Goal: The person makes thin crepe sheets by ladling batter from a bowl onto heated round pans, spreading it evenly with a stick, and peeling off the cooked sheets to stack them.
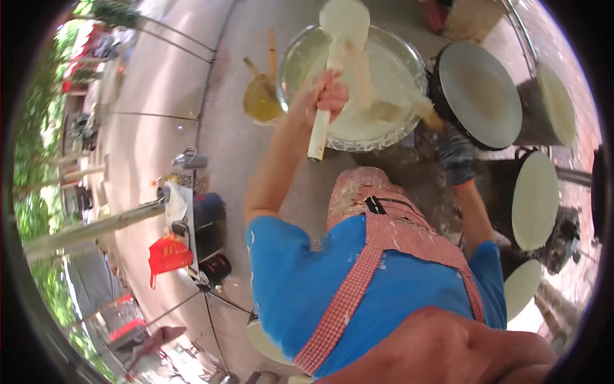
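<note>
Left hand (330,96) wraps a pale paddle (345,24), whose blade, beyond it, could drip past the basin's rim (378,146) if tilted outward. The gloved right hand (455,157), near a round griddle (483,95), is too blurred to tell its grip, possibly on a brush (430,117).

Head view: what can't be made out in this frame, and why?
All in the head view:
- Far tip of the paddle in the left hand: cut off by the top edge.
- Fingers of the gloved right hand, and the tool by them: motion blur.
- Print on the red bag: too small.
- Dark object at far right: cut off by the lens border.
</note>
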Demonstrator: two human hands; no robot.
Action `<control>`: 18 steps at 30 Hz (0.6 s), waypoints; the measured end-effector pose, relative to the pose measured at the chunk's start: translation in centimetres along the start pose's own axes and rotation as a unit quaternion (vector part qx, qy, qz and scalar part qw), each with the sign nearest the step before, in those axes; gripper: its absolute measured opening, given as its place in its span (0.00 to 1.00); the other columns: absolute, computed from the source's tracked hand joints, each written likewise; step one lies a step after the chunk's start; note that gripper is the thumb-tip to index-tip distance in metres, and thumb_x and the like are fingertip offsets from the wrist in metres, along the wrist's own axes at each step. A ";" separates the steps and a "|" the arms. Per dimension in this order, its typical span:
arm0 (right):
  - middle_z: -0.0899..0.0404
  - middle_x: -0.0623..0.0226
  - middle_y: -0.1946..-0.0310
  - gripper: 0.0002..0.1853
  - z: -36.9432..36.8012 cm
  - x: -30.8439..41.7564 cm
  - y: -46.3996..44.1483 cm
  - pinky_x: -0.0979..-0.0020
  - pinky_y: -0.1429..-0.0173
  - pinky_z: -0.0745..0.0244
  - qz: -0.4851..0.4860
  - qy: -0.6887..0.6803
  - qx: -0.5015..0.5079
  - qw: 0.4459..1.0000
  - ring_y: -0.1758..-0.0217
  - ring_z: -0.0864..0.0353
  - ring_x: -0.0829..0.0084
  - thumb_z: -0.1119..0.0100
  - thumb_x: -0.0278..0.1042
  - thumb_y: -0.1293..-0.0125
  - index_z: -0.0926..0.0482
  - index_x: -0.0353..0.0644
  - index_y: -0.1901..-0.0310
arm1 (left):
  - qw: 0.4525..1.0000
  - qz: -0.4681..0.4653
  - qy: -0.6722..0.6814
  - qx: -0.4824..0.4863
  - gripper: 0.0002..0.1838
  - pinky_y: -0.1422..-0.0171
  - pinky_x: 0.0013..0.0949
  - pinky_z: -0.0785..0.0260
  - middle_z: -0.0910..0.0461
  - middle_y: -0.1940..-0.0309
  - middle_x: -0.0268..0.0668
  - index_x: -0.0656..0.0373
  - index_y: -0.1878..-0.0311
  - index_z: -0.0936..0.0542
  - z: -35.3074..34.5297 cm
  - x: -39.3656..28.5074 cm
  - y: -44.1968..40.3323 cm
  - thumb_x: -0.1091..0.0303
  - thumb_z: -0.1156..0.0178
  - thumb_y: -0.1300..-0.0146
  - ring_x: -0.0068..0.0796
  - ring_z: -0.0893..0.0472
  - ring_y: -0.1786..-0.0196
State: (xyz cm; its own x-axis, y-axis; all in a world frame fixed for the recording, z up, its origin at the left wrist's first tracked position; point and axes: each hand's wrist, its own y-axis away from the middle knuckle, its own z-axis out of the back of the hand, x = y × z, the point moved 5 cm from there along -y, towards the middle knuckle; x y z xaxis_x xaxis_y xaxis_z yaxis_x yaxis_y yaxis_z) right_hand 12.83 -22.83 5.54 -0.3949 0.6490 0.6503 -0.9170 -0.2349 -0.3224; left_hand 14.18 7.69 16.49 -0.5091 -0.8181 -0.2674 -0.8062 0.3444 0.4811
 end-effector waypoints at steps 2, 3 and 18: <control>0.23 0.57 0.67 0.15 5.4 6.7 -5.9 0.64 0.61 0.30 0.106 0.186 -0.100 0.972 0.66 0.24 0.58 0.45 0.40 0.48 0.24 0.44 0.60 | 0.999 -0.003 -0.037 0.030 0.07 0.93 0.15 0.58 0.47 0.87 0.25 0.52 0.64 0.37 -5.4 -1.5 3.5 0.70 0.49 0.43 0.11 0.48 0.90; 0.23 0.58 0.69 0.14 6.9 7.5 -7.8 0.65 0.64 0.30 0.090 0.181 -0.131 0.971 0.69 0.24 0.59 0.44 0.39 0.48 0.24 0.44 0.60 | 0.998 -0.019 -0.054 0.040 0.07 0.93 0.15 0.58 0.47 0.87 0.25 0.52 0.64 0.37 -7.9 -2.4 5.2 0.70 0.49 0.43 0.11 0.48 0.90; 0.24 0.55 0.74 0.15 -1.8 0.1 3.6 0.68 0.65 0.33 -0.151 -0.014 0.047 0.987 0.72 0.26 0.59 0.41 0.41 0.49 0.24 0.37 0.66 | 0.978 0.197 0.071 -0.007 0.10 0.90 0.17 0.53 0.44 0.85 0.27 0.53 0.75 0.39 2.7 -1.5 4.3 0.65 0.55 0.38 0.14 0.45 0.88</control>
State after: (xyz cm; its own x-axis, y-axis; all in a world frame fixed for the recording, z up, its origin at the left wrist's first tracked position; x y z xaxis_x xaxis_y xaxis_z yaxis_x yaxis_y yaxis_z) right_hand 9.60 -22.28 3.25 -0.1025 0.6793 0.7266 -0.9938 -0.1010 -0.0458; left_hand 10.69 11.65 16.67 -0.7309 -0.6799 0.0591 -0.5521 0.6400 0.5344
